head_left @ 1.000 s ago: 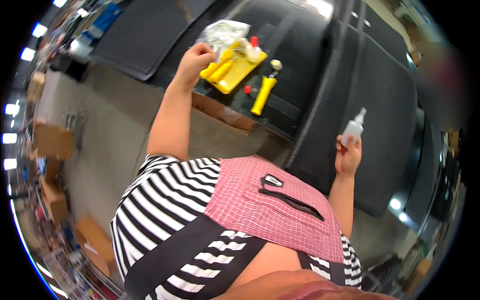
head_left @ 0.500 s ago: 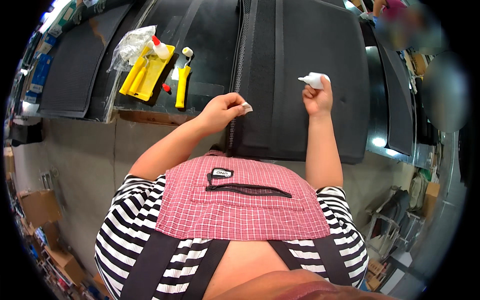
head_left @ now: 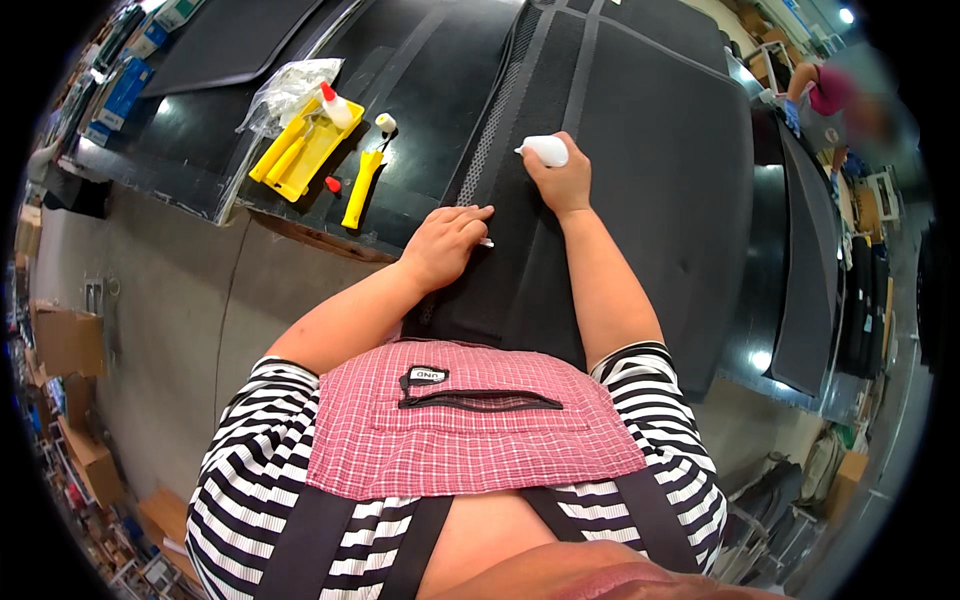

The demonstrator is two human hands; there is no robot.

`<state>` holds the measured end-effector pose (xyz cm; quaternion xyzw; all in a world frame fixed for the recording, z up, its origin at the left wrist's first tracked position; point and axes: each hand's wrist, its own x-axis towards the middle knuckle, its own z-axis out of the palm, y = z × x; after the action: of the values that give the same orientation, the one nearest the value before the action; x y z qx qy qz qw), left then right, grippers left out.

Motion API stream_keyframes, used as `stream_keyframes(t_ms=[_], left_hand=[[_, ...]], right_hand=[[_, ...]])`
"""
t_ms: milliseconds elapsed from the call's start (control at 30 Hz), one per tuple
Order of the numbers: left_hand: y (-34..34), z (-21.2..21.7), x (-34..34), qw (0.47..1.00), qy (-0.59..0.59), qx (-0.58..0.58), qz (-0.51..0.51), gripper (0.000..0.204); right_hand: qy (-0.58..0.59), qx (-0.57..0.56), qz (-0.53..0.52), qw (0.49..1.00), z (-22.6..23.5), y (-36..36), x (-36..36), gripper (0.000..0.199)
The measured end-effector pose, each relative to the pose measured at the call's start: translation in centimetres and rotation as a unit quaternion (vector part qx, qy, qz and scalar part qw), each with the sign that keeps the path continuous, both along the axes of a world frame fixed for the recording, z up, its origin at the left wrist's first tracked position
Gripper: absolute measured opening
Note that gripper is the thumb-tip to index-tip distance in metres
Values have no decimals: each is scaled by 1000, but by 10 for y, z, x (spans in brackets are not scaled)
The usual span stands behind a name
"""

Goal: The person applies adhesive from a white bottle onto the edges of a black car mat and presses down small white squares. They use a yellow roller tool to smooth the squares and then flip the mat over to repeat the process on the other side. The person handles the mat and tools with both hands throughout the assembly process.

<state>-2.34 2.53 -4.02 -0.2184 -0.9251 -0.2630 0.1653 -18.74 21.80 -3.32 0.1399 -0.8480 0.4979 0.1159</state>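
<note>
A white squeeze bottle [head_left: 545,152] lies tipped in my right hand [head_left: 565,187], its thin nozzle pointing left over a dark band on the black padded panel [head_left: 655,180]. My left hand [head_left: 440,250] rests at the panel's left edge, beside a strip of perforated mesh [head_left: 480,165]. From under its curled fingers pokes a small white piece [head_left: 487,242], perhaps folded paper or cloth; most of it is hidden. Whether the nozzle touches the panel I cannot tell.
Left on the dark table are a yellow tray [head_left: 300,190], a red-capped white bottle [head_left: 335,105], a yellow-handled roller [head_left: 362,190], a red cap [head_left: 333,184] and a crumpled clear bag [head_left: 285,95]. At far right a person [head_left: 832,92] in blue gloves stands beside another dark panel [head_left: 800,260].
My right hand has come left with the bottle, bringing its nozzle near the mesh strip. My left hand has turned palm down onto the panel's edge. The whole view has shifted and rotated.
</note>
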Motion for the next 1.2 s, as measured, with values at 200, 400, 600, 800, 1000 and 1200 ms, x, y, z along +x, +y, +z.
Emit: stream_keyframes(t_ms=[200,400,600,800,1000,1200], left_hand=[[-4,-8,1,999,-15,38,-2,6],[-8,-6,-3,998,-43,54,-5,7],[-12,-6,-6,998,-42,55,-9,6],[-12,-5,-4,997,-49,62,-8,7],[-14,-6,-4,995,-64,75,-11,6],[-15,-7,-5,994,-66,82,-12,7]], right_hand=[[-113,-188,-16,975,-14,14,-33,34],[-53,-147,-101,982,-26,9,-91,45],[-42,-105,-101,988,-34,7,-100,47],[-17,-66,-102,992,-31,2,-96,48],[14,-36,-104,994,-36,4,-100,47],[23,-26,-108,994,-35,2,-99,46]])
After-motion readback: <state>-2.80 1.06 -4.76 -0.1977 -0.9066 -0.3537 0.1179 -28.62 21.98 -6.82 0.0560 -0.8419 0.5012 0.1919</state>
